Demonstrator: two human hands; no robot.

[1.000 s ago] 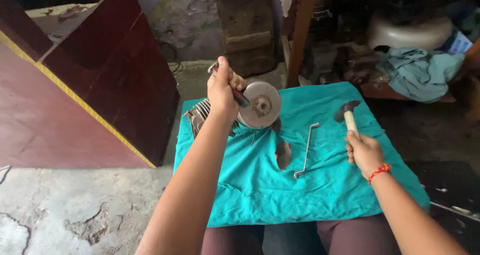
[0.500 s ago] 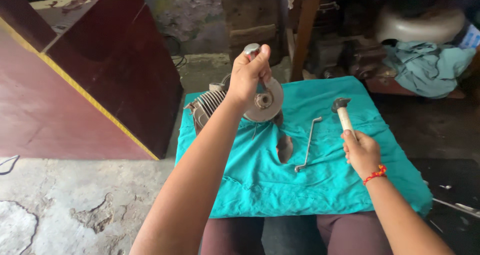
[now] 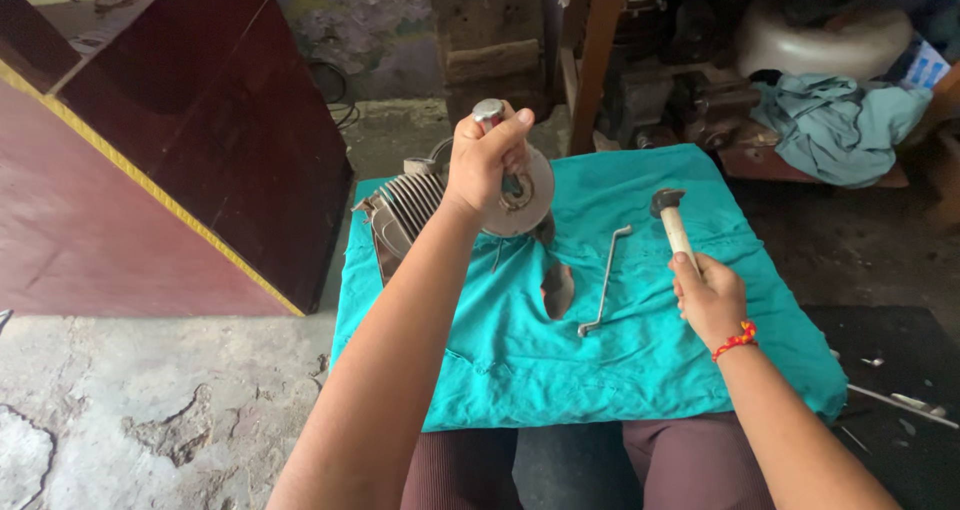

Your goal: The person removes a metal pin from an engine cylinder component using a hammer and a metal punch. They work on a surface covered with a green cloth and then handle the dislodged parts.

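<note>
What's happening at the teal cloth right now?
A person sits over a teal cloth. The left hand grips a metal tool upright over a round disc on a small finned engine. The right hand holds a hammer by its handle, head raised off the cloth. A bent metal rod lies between them.

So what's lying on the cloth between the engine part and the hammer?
In the head view, a bent metal rod lies on the teal cloth between the engine part and the hammer.
</note>
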